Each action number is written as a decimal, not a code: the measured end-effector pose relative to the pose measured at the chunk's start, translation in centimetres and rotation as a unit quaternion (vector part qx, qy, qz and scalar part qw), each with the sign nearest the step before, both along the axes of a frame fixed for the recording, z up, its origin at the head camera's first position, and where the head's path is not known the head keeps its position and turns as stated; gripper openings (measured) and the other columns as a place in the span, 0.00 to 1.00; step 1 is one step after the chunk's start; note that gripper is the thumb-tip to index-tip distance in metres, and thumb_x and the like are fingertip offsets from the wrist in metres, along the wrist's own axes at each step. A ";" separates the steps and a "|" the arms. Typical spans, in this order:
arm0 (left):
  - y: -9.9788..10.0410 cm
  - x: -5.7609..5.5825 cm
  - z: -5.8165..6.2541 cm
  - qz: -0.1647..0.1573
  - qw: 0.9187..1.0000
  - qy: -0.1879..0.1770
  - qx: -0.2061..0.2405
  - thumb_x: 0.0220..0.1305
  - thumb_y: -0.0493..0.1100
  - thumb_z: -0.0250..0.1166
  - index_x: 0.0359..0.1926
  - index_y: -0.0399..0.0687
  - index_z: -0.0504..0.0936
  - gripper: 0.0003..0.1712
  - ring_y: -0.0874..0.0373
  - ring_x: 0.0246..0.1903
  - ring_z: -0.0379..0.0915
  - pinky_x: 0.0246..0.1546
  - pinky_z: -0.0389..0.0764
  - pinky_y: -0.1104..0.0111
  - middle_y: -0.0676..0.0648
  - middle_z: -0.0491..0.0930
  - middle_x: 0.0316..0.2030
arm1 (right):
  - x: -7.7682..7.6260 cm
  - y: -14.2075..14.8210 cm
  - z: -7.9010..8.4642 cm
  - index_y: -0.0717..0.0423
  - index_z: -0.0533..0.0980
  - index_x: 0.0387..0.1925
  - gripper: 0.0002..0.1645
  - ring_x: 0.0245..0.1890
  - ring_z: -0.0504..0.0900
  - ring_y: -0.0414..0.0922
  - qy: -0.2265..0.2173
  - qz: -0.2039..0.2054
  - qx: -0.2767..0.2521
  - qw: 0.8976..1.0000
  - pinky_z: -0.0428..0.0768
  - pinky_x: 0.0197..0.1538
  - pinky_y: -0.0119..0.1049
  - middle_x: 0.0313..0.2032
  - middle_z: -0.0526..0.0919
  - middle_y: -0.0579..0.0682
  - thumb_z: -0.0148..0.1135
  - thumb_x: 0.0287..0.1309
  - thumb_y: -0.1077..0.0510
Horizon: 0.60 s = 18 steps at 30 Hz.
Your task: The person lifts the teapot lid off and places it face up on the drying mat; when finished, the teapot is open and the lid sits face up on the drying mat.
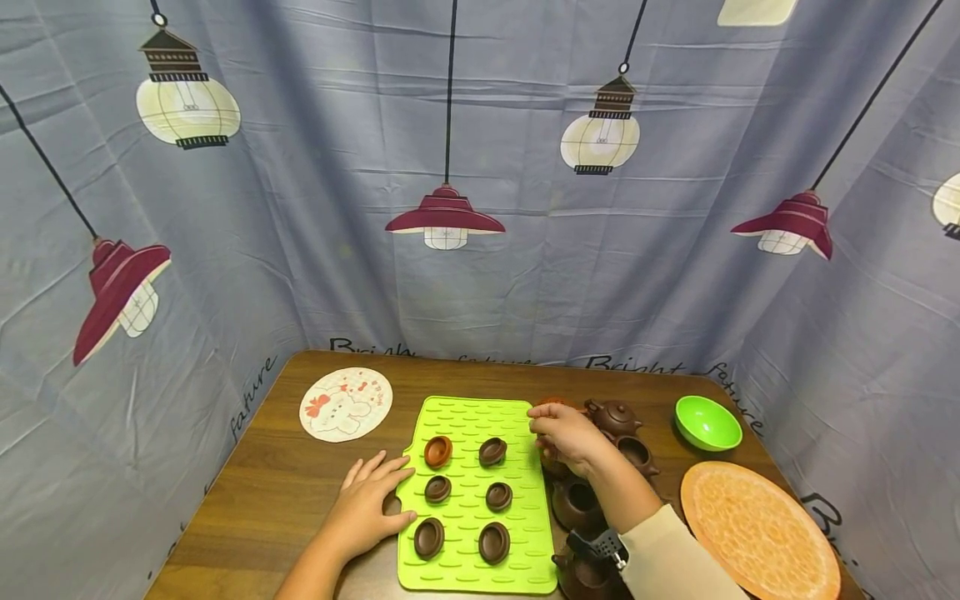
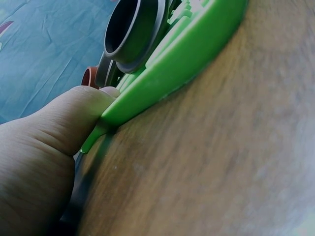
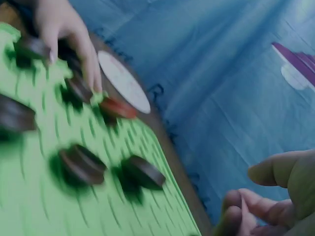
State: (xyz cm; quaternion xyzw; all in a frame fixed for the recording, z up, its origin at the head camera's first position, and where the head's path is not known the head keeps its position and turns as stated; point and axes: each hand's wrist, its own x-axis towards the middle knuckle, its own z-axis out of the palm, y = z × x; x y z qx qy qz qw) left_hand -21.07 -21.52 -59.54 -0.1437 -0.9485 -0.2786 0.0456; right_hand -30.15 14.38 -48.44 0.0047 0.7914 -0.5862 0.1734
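A green drying mat (image 1: pixel 465 421) carries several upturned teapot lids, one of them an orange-brown lid (image 1: pixel 438 452) and the others dark brown, such as a lid (image 1: pixel 494 542) near the front. My left hand (image 1: pixel 367 504) lies with fingers spread at the mat's left edge; its thumb (image 2: pixel 74 110) touches the green rim in the left wrist view. Over the mat's right edge, my right hand (image 1: pixel 566 433) hovers beside the teapots with loosely bent fingers. In the right wrist view, a gap shows between its thumb (image 3: pixel 275 169) and fingers, with nothing visible in it.
Dark lidless teapots (image 1: pixel 577 502) line the mat's right side, with a lidded teapot (image 1: pixel 613 417) farther back. A reddish teapot (image 1: pixel 552 402) is mostly hidden behind my right hand. Farther right are a green bowl (image 1: pixel 707 423) and an orange round mat (image 1: pixel 757 529); a rabbit-print mat (image 1: pixel 346 405) lies back left.
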 end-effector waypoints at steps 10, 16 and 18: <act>0.0 0.2 0.4 0.003 1.000 -0.009 0.000 0.57 0.63 0.77 0.68 0.59 0.81 0.40 0.41 0.79 0.55 0.80 0.43 0.36 0.55 0.72 0.74 | -4.6 3.7 -0.8 0.56 0.69 0.72 0.29 0.60 0.77 0.59 0.154 -0.035 0.275 0.948 0.82 0.54 0.56 0.60 0.76 0.63 0.62 0.75 0.53; 0.2 0.1 0.3 0.002 1.000 -0.009 0.000 0.57 0.63 0.77 0.68 0.59 0.81 0.40 0.42 0.79 0.55 0.80 0.43 0.37 0.56 0.71 0.74 | -5.7 4.5 -1.4 0.58 0.70 0.71 0.30 0.59 0.78 0.60 0.164 -0.023 0.328 0.930 0.82 0.57 0.58 0.58 0.79 0.63 0.63 0.75 0.52; 0.2 0.1 0.3 0.003 1.000 -0.010 -0.001 0.57 0.63 0.77 0.68 0.59 0.81 0.40 0.42 0.79 0.55 0.80 0.43 0.37 0.56 0.71 0.74 | -6.0 4.6 -1.7 0.58 0.73 0.69 0.27 0.56 0.80 0.58 0.164 -0.019 0.336 0.927 0.82 0.55 0.56 0.54 0.81 0.61 0.63 0.74 0.52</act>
